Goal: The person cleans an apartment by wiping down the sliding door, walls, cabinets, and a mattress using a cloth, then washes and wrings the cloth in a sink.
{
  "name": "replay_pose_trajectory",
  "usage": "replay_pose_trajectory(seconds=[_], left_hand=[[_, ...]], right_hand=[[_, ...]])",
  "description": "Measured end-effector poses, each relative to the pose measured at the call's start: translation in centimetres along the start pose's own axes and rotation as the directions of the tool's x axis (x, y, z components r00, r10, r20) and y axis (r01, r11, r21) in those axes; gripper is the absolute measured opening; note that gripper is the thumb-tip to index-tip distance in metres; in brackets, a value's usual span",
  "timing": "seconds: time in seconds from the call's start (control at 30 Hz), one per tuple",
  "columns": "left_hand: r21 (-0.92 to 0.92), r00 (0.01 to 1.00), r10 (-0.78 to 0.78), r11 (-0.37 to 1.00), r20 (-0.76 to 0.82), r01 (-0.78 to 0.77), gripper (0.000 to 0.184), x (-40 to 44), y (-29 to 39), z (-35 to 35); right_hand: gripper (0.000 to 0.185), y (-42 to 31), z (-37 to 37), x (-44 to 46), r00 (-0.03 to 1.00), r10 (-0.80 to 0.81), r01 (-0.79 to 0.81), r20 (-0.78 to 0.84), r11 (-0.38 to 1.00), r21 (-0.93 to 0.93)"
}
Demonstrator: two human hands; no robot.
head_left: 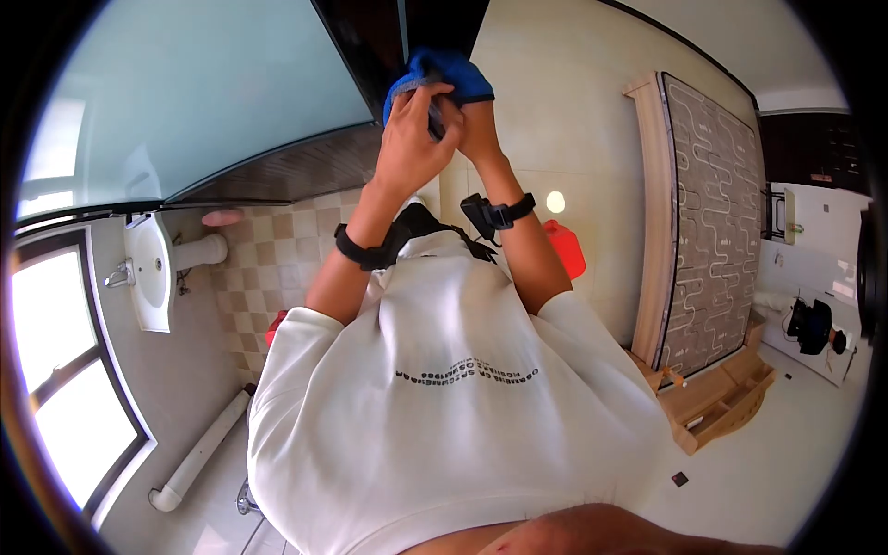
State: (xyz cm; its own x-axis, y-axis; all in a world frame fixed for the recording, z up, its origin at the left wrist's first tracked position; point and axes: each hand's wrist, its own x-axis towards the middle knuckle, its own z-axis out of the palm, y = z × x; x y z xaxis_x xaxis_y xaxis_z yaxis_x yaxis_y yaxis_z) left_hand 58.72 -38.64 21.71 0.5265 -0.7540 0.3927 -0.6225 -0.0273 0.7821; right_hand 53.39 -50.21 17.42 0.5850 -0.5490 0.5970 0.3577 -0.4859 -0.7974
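Lying crosswise just beyond left hand [412, 153], blue cloth [455, 72] covers right hand [478, 134], nearer of two. Left fingers curl at near edge, grip unclear; right fingers hidden, cannot tell.

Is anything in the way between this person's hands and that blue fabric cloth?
Nothing visible is in the way: the left hand has its fingertips at the blue fabric cloth, which covers the fingers of the right hand.
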Motion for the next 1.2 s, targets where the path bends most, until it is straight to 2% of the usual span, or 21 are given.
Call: replay_pose_trajectory(seconds=[0.07,0.1,0.13,0.2,0.27,0.3,0.33,0.43,0.53,0.57,0.63,0.7,0.73,0.8,0.83,0.9,0.93,1.0,1.03,1.13,1.2], left_hand=[[0.112,0.942,0.314,0.947,-0.118,-0.301,0.037,1.6,2.3,-1.8],[0.148,0.921,0.368,0.926,-0.131,-0.349,0.037,2.5,3.5,-2.7],[0.183,0.895,0.421,0.901,-0.144,-0.394,0.037,3.5,4.6,-3.6],[0.185,0.873,0.461,0.883,-0.162,-0.432,0.036,5.5,6.1,-4.2],[0.333,0.894,0.412,0.88,-0.178,-0.34,0.014,6.4,7.9,-4.3],[0.525,0.836,0.531,0.755,-0.139,-0.392,0.033,6.8,5.0,-2.9],[0.533,0.828,0.544,0.745,-0.136,-0.402,0.033,6.3,4.0,-2.1],[0.476,0.92,0.38,0.829,-0.095,-0.293,0.031,4.3,1.8,0.0],[0.438,0.971,0.236,0.878,-0.042,-0.194,0.023,2.3,-1.7,1.8],[0.417,0.963,0.27,0.875,0.004,-0.246,0.023,1.7,-1.3,2.6],[0.357,0.985,0.174,0.92,0.006,-0.165,0.02,1.8,-2.4,2.0],[0.352,0.943,0.32,0.896,-0.091,-0.27,0.021,3.0,-2.4,1.1],[0.371,0.919,0.366,0.881,-0.145,-0.293,0.022,4.3,-1.6,0.1],[0.448,0.819,0.526,0.804,-0.231,-0.391,0.025,5.7,2.2,-0.2],[0.496,0.788,0.561,0.775,-0.254,-0.392,0.026,7.2,3.2,-1.2],[0.565,0.722,0.599,0.747,-0.346,-0.349,0.023,9.5,4.0,-0.6],[0.574,0.71,0.598,0.749,-0.373,-0.329,0.023,9.9,4.0,0.0],[0.622,0.686,0.634,0.709,-0.358,-0.331,0.021,10.1,3.9,0.9],[0.641,0.633,0.665,0.694,-0.396,-0.328,0.021,10.1,2.8,1.9],[0.679,0.576,0.68,0.682,-0.453,-0.271,0.02,8.9,-2.0,4.5],[0.664,0.597,0.692,0.672,-0.406,-0.328,0.018,8.6,-2.9,6.6]], right_hand=[[0.041,-3.4,-0.2,2.3,0.997,-0.06,0.066,-0.058,0.992,0.107],[0.039,-4.2,-0.5,3.6,0.997,-0.074,0.075,-0.015,0.98,0.186],[0.038,-4.6,-1.2,4.6,0.991,-0.118,0.112,0.055,0.988,0.103],[0.047,-5.7,-1.7,4.7,0.963,-0.25,0.27,0.103,0.919,-0.288],[0.044,-2.8,-0.9,5.7,0.945,-0.323,0.317,0.049,0.868,-0.383],[0.04,-1.4,-0.6,6.0,0.915,-0.404,0.357,0.001,0.805,-0.474],[0.04,-0.7,-0.5,5.8,0.908,-0.418,0.365,-0.008,0.802,-0.472],[0.042,2.2,-0.1,2.4,0.99,-0.022,0.087,0.14,0.875,-0.475],[0.04,4.5,0.3,-0.8,0.996,-0.05,0.078,0.076,0.903,-0.423],[0.038,4.6,-0.3,-2.0,0.994,0.03,0.011,0.103,0.926,-0.378],[0.036,4.6,0.2,-1.4,0.986,0.102,-0.05,0.134,0.937,-0.345],[0.033,3.9,0.3,0.4,0.995,-0.104,0.096,-0.005,0.93,-0.356],[0.033,3.0,0.0,2.1,0.994,-0.107,0.094,-0.015,0.928,-0.36],[0.033,-0.5,-3.4,4.6,0.944,-0.326,0.301,-0.039,0.907,-0.295],[0.033,-1.8,-3.4,6.4,0.948,-0.317,0.298,-0.021,0.91,-0.289],[0.043,-2.7,-4.1,9.8,0.996,-0.021,0.022,-0.092,1.0,0.007],[0.043,-2.0,-3.9,10.9,0.997,-0.039,0.039,-0.062,0.999,0.009],[0.07,-0.1,-3.5,12.6,0.949,-0.278,0.286,0.146,0.957,-0.036],[0.074,0.9,-3.4,12.2,0.937,-0.238,0.282,0.254,0.947,-0.152],[0.071,3.8,-3.3,10.8,0.913,-0.296,0.31,0.282,0.951,-0.006],[0.067,6.2,-4.1,9.4,0.829,-0.123,0.032,0.546,0.984,0.173]])
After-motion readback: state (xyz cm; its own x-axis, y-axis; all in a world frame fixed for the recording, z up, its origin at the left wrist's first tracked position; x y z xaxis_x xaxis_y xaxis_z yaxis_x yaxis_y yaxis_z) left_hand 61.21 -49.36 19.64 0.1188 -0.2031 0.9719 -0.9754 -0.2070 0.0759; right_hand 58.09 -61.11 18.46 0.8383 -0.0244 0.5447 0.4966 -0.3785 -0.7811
